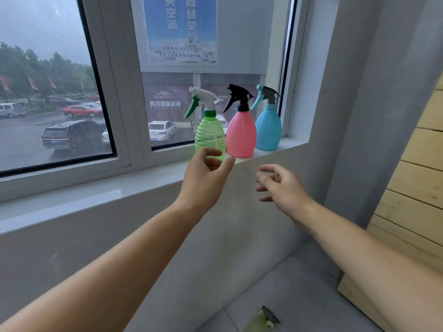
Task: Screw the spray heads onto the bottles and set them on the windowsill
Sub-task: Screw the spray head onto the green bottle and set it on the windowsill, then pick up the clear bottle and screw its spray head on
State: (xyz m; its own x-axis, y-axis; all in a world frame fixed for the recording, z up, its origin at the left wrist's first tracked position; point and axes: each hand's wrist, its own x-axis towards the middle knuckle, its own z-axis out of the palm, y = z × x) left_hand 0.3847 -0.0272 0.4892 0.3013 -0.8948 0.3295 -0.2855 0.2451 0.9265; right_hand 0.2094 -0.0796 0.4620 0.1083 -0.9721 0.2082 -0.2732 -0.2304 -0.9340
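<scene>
Three bottles stand upright in a row on the windowsill (100, 188), heads fitted: green bottle (210, 137) on the left, pink bottle (241, 135) just beside it and apparently touching, blue bottle (268, 130) at the right, near the window frame.

My left hand (206, 178) is loosely open in front of the green bottle's base, thumb and fingers curved, nothing gripped; from this angle I cannot tell whether the fingertips touch the plastic. My right hand (282, 185) hangs open and empty below the sill edge, apart from every bottle.

Judgement: the green bottle looks just placed, near the front edge of the sill. Doing this step well means checking that the base sits flat and fully on the ledge, not overhanging. If it needs nudging back, push low on the body, not at the trigger, since a tall light bottle tips easily. Keep it clear of the pink one so neither gets knocked.

A fourth item, small and blurred, lies on the floor (299, 283) below: possibly another spray head (269, 316), but I cannot be sure. If so, one bottle may remain.
</scene>
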